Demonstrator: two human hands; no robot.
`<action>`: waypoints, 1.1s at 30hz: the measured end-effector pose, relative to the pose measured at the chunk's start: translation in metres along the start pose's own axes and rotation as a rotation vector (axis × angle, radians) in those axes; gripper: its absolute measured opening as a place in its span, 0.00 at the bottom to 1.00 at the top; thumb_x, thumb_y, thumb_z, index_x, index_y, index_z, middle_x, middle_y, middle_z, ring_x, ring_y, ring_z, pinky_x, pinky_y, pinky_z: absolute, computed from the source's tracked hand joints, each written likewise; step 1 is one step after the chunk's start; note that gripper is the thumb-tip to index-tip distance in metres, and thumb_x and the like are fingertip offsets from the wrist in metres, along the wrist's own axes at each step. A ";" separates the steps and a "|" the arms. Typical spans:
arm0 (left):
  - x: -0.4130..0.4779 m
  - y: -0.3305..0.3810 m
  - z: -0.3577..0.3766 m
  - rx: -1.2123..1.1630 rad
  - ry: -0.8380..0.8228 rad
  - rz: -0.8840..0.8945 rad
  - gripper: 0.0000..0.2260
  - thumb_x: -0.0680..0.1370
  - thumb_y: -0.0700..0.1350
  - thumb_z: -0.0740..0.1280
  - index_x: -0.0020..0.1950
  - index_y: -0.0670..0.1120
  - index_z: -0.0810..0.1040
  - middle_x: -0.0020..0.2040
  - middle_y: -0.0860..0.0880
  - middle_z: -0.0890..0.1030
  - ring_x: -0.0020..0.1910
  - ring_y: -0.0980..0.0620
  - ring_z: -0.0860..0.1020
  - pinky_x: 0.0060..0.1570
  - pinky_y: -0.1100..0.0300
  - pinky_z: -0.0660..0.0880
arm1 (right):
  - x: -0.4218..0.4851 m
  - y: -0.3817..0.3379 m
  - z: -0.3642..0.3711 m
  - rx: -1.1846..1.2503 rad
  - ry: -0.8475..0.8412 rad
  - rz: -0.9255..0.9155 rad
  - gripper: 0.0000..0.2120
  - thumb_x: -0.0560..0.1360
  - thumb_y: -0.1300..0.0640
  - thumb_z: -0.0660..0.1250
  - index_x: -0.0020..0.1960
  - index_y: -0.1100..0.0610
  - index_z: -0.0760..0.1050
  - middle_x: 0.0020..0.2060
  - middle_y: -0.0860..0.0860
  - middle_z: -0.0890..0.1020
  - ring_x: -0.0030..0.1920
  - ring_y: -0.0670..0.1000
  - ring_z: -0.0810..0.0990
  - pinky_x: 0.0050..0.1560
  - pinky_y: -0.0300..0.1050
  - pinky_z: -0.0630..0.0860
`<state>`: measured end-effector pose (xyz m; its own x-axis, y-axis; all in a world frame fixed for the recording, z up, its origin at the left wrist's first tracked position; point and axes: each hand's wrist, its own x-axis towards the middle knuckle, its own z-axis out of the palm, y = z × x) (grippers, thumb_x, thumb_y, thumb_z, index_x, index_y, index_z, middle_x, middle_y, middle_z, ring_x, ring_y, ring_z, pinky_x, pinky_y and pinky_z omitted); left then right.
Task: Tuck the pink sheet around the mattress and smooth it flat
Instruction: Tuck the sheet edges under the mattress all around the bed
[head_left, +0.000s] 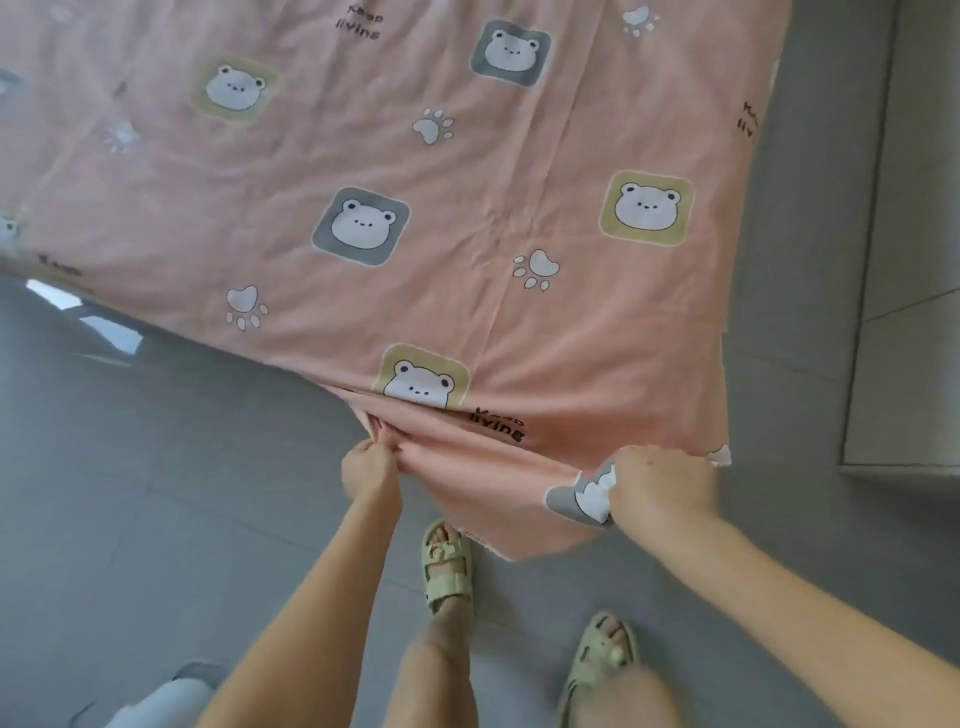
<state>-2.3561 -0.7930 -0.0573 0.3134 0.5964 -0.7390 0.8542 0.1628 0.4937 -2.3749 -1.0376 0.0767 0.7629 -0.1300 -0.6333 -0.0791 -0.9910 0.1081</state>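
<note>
Hands are both gripping the pink sheet (441, 171) at its near edge: your left hand (368, 465) is pinching a gathered fold where the cloth is tucking under the mattress corner, and your right hand (662, 488) is clutching the loose overhanging corner. The sheet is lying spread over the mattress, creases running across it, its corner hanging toward the grey floor (156, 493) beside your sandals (449, 564). Risk, in my judgement: you are pulling unevenly, so the bunch at your left could lock in wrinkles, or the hanging corner could be dragging on the floor.

head-worn view — steeply downward, close overhead
</note>
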 end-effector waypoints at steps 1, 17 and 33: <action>-0.004 -0.008 -0.008 0.063 0.043 0.103 0.20 0.77 0.47 0.65 0.28 0.44 0.63 0.28 0.47 0.64 0.30 0.48 0.62 0.30 0.56 0.58 | 0.006 -0.013 -0.002 -0.095 0.142 -0.082 0.09 0.72 0.55 0.65 0.51 0.52 0.77 0.48 0.51 0.82 0.49 0.56 0.79 0.44 0.43 0.70; -0.159 -0.096 -0.081 -0.128 0.097 0.460 0.22 0.73 0.50 0.66 0.23 0.47 0.62 0.23 0.54 0.61 0.26 0.53 0.60 0.31 0.56 0.57 | -0.041 -0.142 0.005 0.578 -0.411 -0.793 0.23 0.74 0.34 0.57 0.31 0.52 0.66 0.33 0.50 0.76 0.35 0.51 0.74 0.40 0.47 0.69; -0.132 -0.107 -0.159 -0.190 0.308 0.186 0.12 0.80 0.50 0.58 0.50 0.44 0.76 0.50 0.44 0.81 0.51 0.43 0.78 0.51 0.51 0.72 | -0.040 -0.198 -0.010 -0.065 0.246 -0.949 0.20 0.77 0.40 0.55 0.41 0.55 0.74 0.39 0.54 0.77 0.45 0.57 0.78 0.36 0.44 0.65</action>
<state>-2.5550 -0.7645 0.0606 0.2921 0.8320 -0.4716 0.6941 0.1548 0.7031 -2.3839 -0.8358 0.0882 0.6043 0.7372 -0.3022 0.6659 -0.6756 -0.3165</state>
